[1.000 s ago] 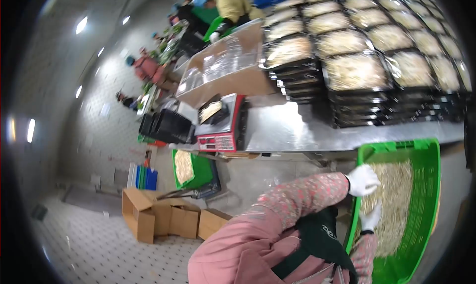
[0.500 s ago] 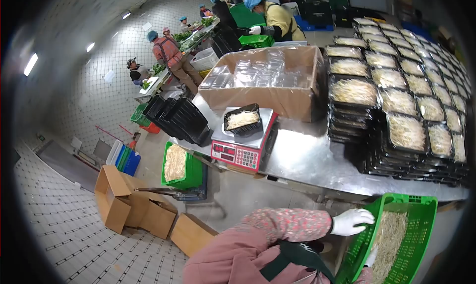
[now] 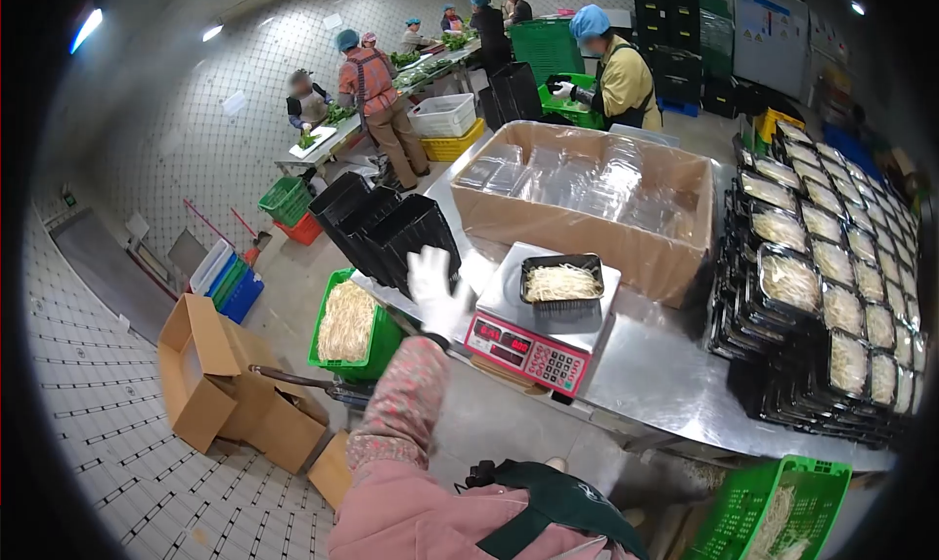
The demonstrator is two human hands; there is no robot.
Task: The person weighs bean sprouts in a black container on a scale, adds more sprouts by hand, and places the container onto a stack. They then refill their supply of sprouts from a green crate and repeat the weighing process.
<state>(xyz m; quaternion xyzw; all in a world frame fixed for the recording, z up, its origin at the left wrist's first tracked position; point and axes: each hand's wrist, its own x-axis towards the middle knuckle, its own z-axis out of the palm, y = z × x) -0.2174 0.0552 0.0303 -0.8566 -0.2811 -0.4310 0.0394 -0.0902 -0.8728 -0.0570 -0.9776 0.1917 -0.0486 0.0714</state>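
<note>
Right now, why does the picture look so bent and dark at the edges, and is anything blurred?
Head view: the fisheye lens bows the tiled floor and walls and leaves black corners; the gloved left hand is slightly motion-blurred; ceiling lights cast pale glare on the steel table.

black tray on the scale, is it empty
No, the black tray on the scale holds a heap of pale bean sprouts.

A cardboard box (image 3: pixel 577 239) of clear lids (image 3: pixel 553 174) sits beside stacked filled trays (image 3: pixel 788 278).
</note>
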